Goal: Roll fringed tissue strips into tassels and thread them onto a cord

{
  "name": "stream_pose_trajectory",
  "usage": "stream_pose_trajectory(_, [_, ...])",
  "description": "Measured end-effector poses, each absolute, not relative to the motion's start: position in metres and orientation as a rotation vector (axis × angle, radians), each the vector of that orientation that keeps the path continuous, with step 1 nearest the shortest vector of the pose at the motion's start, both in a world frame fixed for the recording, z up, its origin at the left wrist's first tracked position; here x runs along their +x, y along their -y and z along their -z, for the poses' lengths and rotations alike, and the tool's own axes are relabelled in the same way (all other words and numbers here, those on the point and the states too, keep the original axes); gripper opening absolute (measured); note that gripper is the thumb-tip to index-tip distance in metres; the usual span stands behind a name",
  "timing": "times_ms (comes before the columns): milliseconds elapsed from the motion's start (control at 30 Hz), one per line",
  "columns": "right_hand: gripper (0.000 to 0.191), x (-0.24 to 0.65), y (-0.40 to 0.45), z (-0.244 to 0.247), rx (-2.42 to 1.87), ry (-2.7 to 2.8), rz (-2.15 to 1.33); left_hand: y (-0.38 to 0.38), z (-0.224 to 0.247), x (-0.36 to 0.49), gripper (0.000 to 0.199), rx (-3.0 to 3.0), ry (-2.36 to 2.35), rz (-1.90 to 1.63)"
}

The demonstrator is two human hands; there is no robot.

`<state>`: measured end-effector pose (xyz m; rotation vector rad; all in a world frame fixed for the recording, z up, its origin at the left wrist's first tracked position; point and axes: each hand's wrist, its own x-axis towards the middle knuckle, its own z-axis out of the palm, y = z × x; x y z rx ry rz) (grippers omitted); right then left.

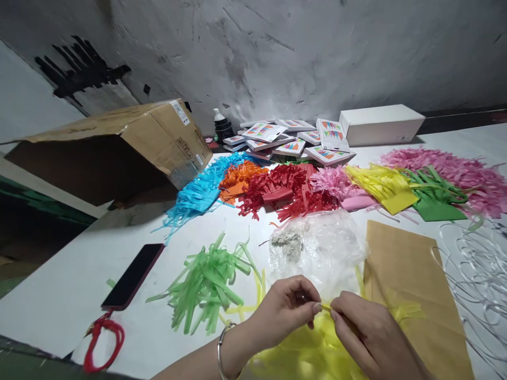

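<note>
Between my two hands a narrow yellow paper strip [325,306] shows, pinched from both sides. My left hand [283,311], with a silver bangle on the wrist, has thumb and fingers closed on its left end. My right hand [368,327] grips the other end, and a pale yellow fringe [407,312] shows beyond its far side. Below the hands lies a heap of yellow tissue paper [309,356], partly covered by them. Just beyond sits a crumpled clear plastic bag [328,253] with a greyish tangle inside. Left of my hands rests a green tissue fringe bundle [209,285].
Fringed bundles in blue [198,190], orange [240,179], red [285,184], pink, yellow and green line the back. Behind them are stacked flat boxes [273,137] and a white box [380,124]. A phone [133,275], cardboard box [166,137], brown envelope [412,264] and white cord [483,264] surround the work.
</note>
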<state>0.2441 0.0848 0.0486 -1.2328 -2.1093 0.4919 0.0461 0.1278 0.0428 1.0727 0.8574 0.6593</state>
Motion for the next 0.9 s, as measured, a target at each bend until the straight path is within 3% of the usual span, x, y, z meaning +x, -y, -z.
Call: stream_pose_trajectory(900, [0.022, 0.235, -0.044, -0.037, -1.161, 2.015, -0.695, -0.090, -0.046, 0.038, 0.023, 1.446, -0.890, -0.689])
